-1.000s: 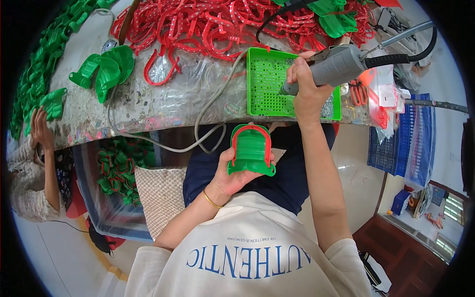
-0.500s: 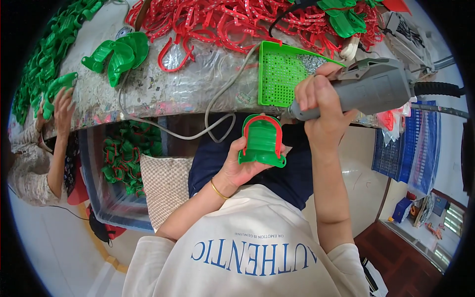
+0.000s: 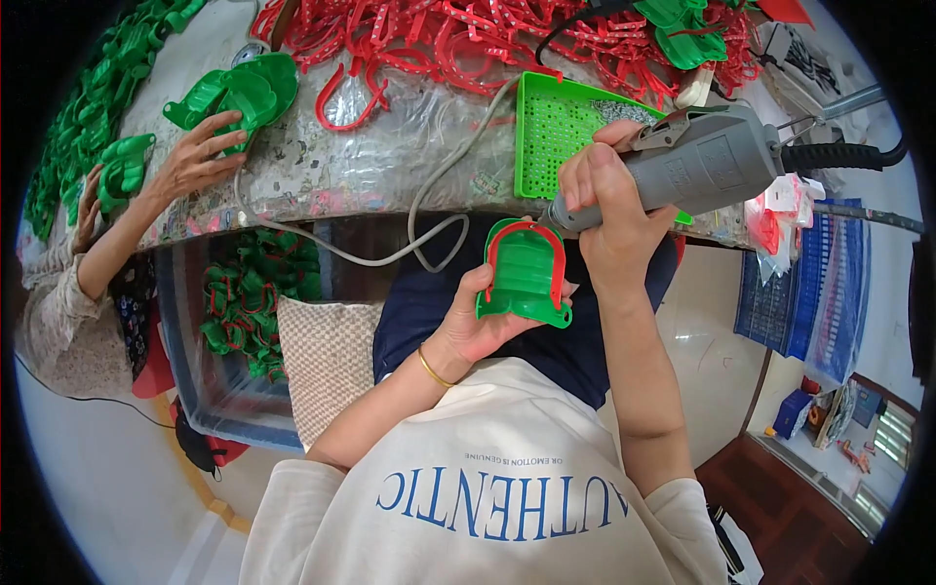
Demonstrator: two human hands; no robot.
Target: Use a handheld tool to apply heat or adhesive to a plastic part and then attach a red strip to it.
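Note:
Over my lap, my left hand (image 3: 468,327) grips a green plastic shell-shaped piece (image 3: 525,268) by its lower left side. A red arched strip (image 3: 559,258) lies along the inside of its rim. My right hand (image 3: 624,229) is wrapped round a grey electric screwdriver (image 3: 707,161), held slanting down to the left. Its tip is at the top of the red arch, where a small screw seems to sit; whether they touch I cannot tell. Just beyond stands a bright green perforated tray (image 3: 522,156) with small metal screws (image 3: 619,112) at its far right.
Red strips (image 3: 429,44) heap along the table's far side. Green pieces (image 3: 268,88) lie at left, where a co-worker's hand (image 3: 185,161) touches them. A grey cable (image 3: 419,210) loops over the table edge. A lined bin (image 3: 185,390) holds red-and-green pieces.
The screwdriver has moved left and down, bringing its tip to the top of the red arch. My left hand has shifted slightly right. The co-worker's hand has reached right to the green pieces.

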